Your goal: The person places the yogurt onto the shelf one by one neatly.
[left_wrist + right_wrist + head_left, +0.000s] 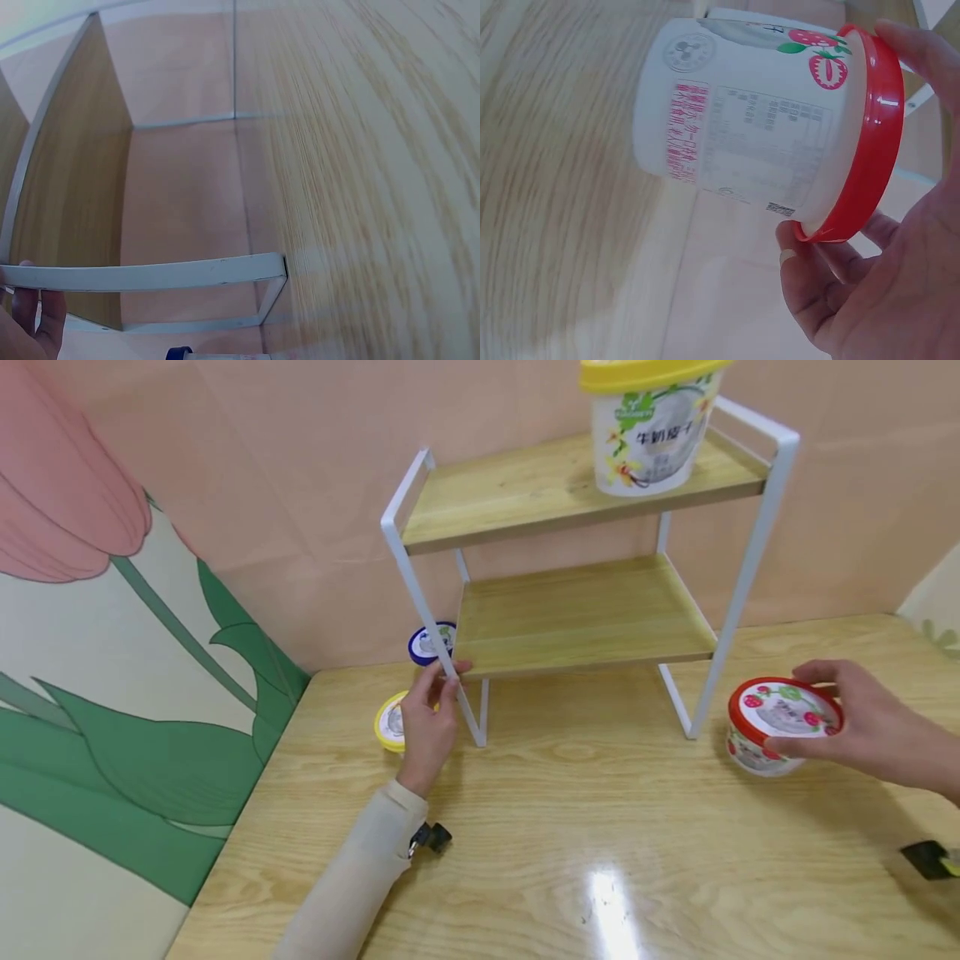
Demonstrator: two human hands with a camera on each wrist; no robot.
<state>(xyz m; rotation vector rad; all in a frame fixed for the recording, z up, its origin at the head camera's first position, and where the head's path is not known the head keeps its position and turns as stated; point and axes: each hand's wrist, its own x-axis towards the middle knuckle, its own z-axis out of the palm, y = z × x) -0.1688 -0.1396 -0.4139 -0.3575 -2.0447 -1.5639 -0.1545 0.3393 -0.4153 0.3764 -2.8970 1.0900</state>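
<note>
A wood-grain table [570,827] carries a two-tier rack [585,618]; on its top board, a yellow-lidded tub [651,439] stands upright. Beside the rack's right end, the right hand [877,727] grasps a strawberry-printed tub [756,756] by its red-rimmed lid [783,712], lid upward, base-to-lid axis near vertical; base contact is unclear. The left hand [429,727] grips the rack's left front leg [413,585].

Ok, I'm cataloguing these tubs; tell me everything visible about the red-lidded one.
The red-lidded tub is white and plastic-looking, with strawberries and pink and grey print on its side. Its lid is on: glossy red rim, white top with strawberries and a grey picture. Right of the two-tier rack, it looks roughly upright, gripped at the lid by the right hand. Whether its base touches the table is unclear.
</note>
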